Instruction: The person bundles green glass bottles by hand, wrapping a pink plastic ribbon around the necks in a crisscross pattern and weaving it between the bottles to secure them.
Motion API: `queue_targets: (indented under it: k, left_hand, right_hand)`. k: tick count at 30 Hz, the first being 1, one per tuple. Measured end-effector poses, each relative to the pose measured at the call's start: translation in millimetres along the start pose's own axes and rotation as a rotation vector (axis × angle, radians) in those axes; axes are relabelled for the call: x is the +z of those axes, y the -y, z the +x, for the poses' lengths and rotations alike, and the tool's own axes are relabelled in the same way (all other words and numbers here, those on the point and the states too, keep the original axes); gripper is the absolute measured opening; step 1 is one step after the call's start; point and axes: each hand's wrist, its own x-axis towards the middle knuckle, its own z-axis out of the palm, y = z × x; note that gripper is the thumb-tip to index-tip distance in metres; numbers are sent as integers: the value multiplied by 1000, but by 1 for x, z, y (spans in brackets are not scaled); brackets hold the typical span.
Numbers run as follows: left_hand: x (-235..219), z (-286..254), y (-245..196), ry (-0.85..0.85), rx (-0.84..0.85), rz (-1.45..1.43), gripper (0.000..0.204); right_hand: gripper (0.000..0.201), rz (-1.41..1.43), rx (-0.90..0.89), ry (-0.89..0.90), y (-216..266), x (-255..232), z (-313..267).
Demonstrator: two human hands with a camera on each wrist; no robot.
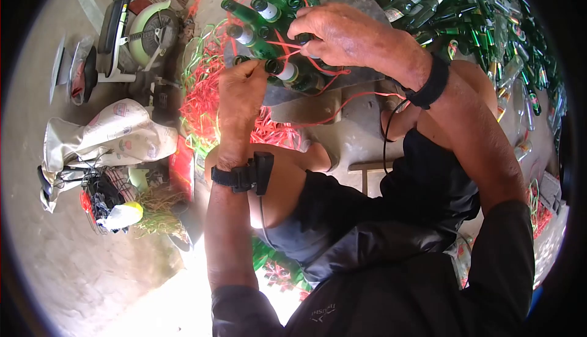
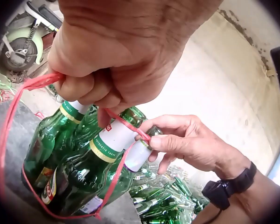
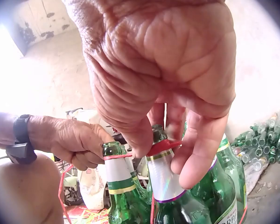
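Several green glass beer bottles [image 1: 302, 81] stand upright in a tight bundle, with a thin red plastic strap [image 2: 115, 182] round their bodies. My left hand [image 1: 237, 101] is a fist gripping the strap beside the bottle tops; in the left wrist view the strap leaves the fist on both sides. From there it runs taut across a white-labelled neck [image 2: 113, 140] to my right hand [image 2: 189, 142]. That hand's thumb and fingers curve about another bottle's neck [image 3: 163, 175], pinching the strap against it. A red loop circles that neck just under the mouth.
A heap of loose green bottles [image 1: 477, 25] lies at the right. Tangled red and green strapping [image 1: 205, 95] covers the floor at the left, near a scooter wheel [image 1: 153, 34]. The bundle stands on a grey slab [image 2: 4, 121] before the person's knees.
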Motion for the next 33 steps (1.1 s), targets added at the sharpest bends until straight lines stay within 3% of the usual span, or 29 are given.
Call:
queue_targets:
  k: [1, 3, 12, 17, 19, 28, 33]
  left_hand:
    - [1, -1, 1, -2, 4, -1, 20]
    - [4, -6, 0, -47, -148, -202, 17]
    - [23, -20, 14, -163, -81, -540, 17]
    - [27, -23, 19, -188, -87, -564, 15]
    - [27, -24, 19, -197, -73, -583, 15]
    - [37, -32, 18, -244, -70, -670, 12]
    - [44, -44, 7, -369, -25, -431, 7]
  right_hand:
    - [32, 6, 10, 14, 1, -1, 0]
    - [30, 6, 41, 8, 4, -2, 0]
    - [30, -13, 64, -26, -2, 6, 0]
    - [31, -24, 69, -9, -2, 6, -1]
    - [28, -9, 0, -91, -4, 10, -2]
    - [28, 11, 24, -39, -3, 4, 1]
    - [28, 11, -4, -48, -1, 2, 1]
